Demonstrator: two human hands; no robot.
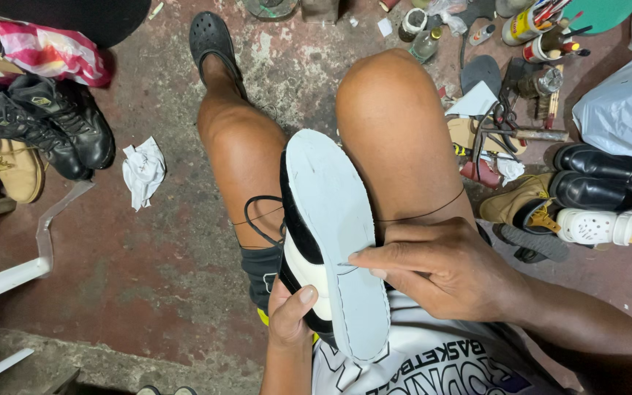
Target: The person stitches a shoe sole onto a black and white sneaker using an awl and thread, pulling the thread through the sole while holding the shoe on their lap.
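Observation:
A black and white shoe [300, 241] lies sole up between my knees, its pale grey sole [334, 219] facing me. My left hand [289, 311] grips the shoe's side from below, thumb on the white part. My right hand [433, 267] pinches a thin needle [347, 265] at the sole's edge. A dark thread [426, 214] runs from the shoe across my right thigh, and another loop [257, 212] crosses my left thigh.
Black boots [45, 121] and a tan boot [16, 167] stand at left, near a crumpled white cloth [143, 170]. At right are black dress shoes [597, 175], a tan boot [517, 203], tools, bottles and a plastic bag [623, 110]. A black clog [213, 40] is on my foot.

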